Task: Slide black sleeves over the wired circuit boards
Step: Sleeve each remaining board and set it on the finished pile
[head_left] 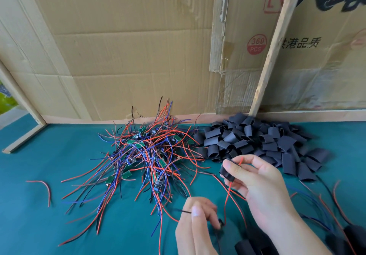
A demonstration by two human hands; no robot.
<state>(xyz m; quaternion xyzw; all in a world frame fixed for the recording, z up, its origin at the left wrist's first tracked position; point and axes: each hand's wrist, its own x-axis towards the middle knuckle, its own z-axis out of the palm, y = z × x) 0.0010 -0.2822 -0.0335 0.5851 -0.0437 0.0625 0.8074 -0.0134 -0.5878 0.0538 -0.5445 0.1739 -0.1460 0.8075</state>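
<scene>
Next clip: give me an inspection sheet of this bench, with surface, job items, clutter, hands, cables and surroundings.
Surface: teal cloth.
Job's things: tangled pile of wired circuit boards at centre; heap of black sleeves to its right.
Clutter: stray red wire lying apart at left.
Hands: right hand pinches a black sleeve threaded by a red lead; left hand pinches a black wire.
Cables: only the boards' own leads.
Surroundings: cardboard backdrop, leaning wooden slat.
</scene>
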